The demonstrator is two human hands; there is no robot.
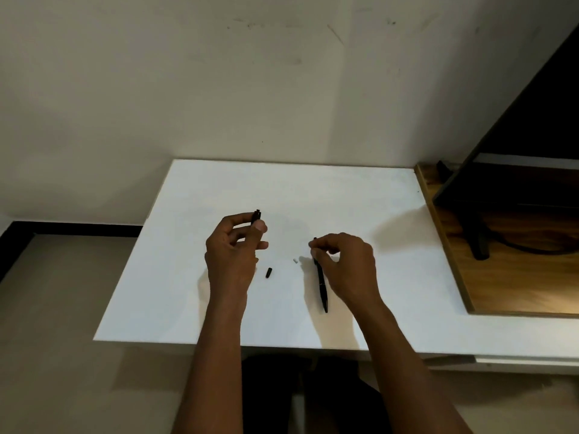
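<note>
Both hands work at the middle of the frame, above a white table [313,189]. The left hand [233,255] pinches a short black pen piece [257,216] between thumb and forefinger and holds it upright off the surface. The right hand [347,267], fingers curled, pinches the upper end of a black pen barrel [322,288], which slants down toward the table's near edge. Between the hands lie a small black cap [268,272] and, just right of it, a tiny white bit [295,260], apart from each other. Bare white surface lies open on every side of the hands. The far edge meets the wall. The left edge drops to the floor. At right a wooden top [501,277] carries a dark screen [532,136].
</note>
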